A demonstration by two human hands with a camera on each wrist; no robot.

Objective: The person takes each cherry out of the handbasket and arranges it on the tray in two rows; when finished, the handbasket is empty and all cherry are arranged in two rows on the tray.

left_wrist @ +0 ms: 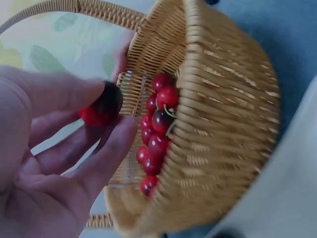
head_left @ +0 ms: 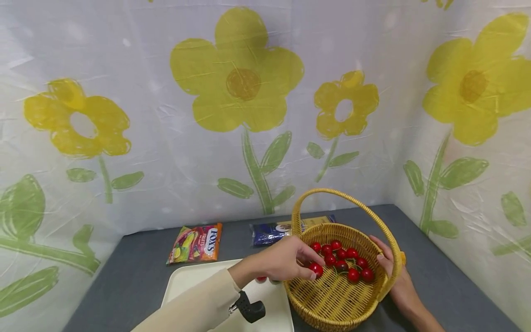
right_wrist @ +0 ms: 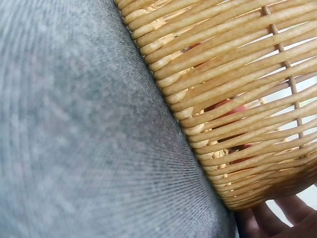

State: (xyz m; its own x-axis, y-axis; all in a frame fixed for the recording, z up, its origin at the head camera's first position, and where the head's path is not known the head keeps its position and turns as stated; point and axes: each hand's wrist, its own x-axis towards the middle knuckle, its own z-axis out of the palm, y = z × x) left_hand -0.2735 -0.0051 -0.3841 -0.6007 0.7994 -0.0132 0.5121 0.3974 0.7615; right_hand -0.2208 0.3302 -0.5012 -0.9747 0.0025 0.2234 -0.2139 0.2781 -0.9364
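My left hand (head_left: 284, 259) pinches a dark-red cherry (left_wrist: 105, 106) between thumb and fingers, over the left side of a wicker basket (head_left: 332, 299). Several red cherries (head_left: 353, 275), some with green stems, lie together inside, toward the back and right. At the basket's right side, my right hand (head_left: 399, 281) grips the rim, its fingertips reaching over the edge. In the right wrist view its fingers (right_wrist: 267, 220) show low against the woven wall (right_wrist: 247, 114). The basket's tall arched handle (head_left: 352, 199) stands up.
A cream tray (head_left: 191, 281) lies left of the basket, partly under my left forearm; small red bits show on it below the wrist. Behind are a Fox's fruit candy bag (head_left: 197, 243) and a blue and gold packet (head_left: 267, 234). A flower-print cloth (head_left: 157, 138) hangs around the grey table (head_left: 120, 286).
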